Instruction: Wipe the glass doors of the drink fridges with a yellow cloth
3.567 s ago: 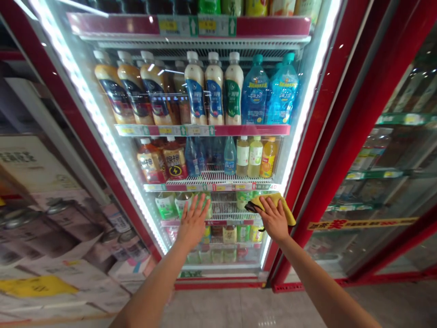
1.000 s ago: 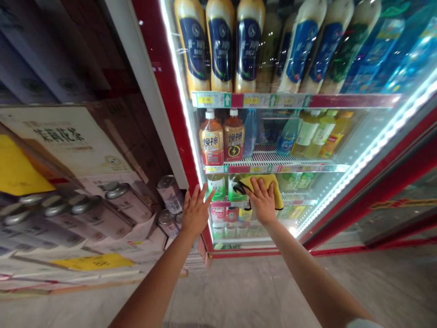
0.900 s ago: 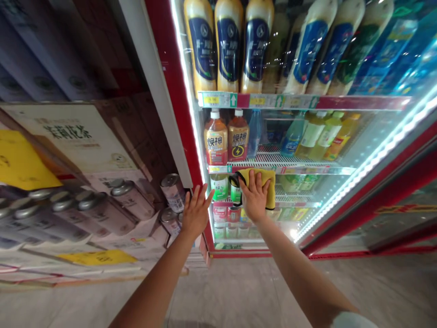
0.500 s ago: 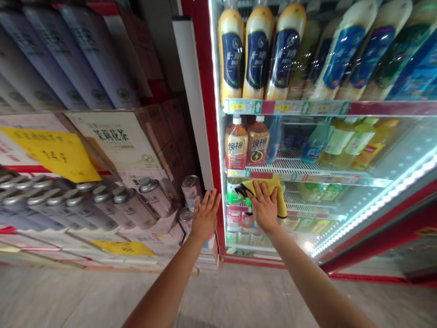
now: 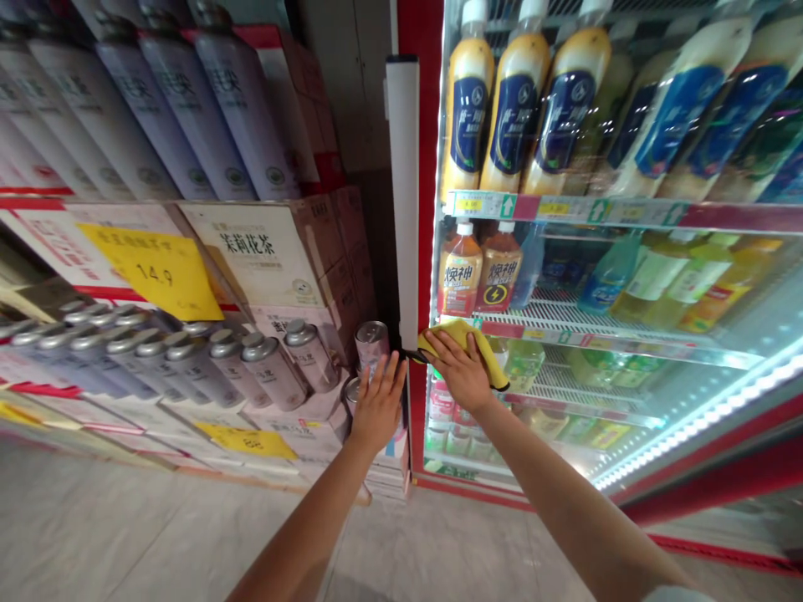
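Observation:
My right hand [image 5: 461, 372] presses a yellow cloth [image 5: 480, 347] flat against the glass door [image 5: 627, 251] of a drinks fridge, low down near the door's left edge. My left hand [image 5: 378, 400] is spread open with its fingers apart at the red left frame [image 5: 419, 251] of the fridge, just below the white vertical handle [image 5: 405, 192]. It holds nothing. Behind the glass stand rows of bottles [image 5: 520, 117] on white wire shelves.
Left of the fridge, stacked cartons [image 5: 263, 251] and several silver cans [image 5: 269, 368] fill a display with a yellow price card [image 5: 154, 267]. A can [image 5: 371, 343] sits close to my left hand. Grey tiled floor [image 5: 156, 535] lies below.
My right hand has slid the cloth leftward along the glass to the door's left edge. My left hand moved from the glass to the frame. The view turned left.

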Available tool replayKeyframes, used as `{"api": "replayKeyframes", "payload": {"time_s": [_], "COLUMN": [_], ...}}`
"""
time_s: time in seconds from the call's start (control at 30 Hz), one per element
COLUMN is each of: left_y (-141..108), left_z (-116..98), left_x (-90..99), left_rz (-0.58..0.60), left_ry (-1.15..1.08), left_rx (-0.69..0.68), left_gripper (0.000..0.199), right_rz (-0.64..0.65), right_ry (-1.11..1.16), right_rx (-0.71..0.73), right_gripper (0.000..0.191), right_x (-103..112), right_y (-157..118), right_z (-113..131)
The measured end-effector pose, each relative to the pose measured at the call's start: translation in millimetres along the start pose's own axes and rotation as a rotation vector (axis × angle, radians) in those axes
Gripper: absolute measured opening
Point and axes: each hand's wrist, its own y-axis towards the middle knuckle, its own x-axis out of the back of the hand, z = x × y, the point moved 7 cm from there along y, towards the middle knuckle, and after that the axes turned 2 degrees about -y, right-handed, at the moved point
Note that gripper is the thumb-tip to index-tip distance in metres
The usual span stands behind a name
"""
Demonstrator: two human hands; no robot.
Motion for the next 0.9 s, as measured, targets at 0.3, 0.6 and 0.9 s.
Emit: {"api": "replayKeyframes", "payload": {"time_s": [0.3, 0.6, 0.9], "left_y": [-17.2, -17.6, -14.1], "left_z": [0.2, -1.6, 8.8], "left_x": [-6.1, 3.7, 47.9], "left_rz": [-0.011, -0.084, -0.182], "left_ry": [-0.006, 0.016, 0.014], "left_rx": [-0.012, 0.031, 0.059], "left_gripper": [0.075, 0.073, 0.08], "right_rz": [0.007, -0.099, -0.209], "right_ry": [0.102, 0.113, 0.053], "right_rx": [0.246, 0.282, 0.457], "right_gripper": [0.04, 0.045, 0.028], "right_x": [-28.9, -31.7, 43.9], "right_y": [1.1, -9.5, -24.0], "right_z": [26.0, 23.2, 30.2]}}
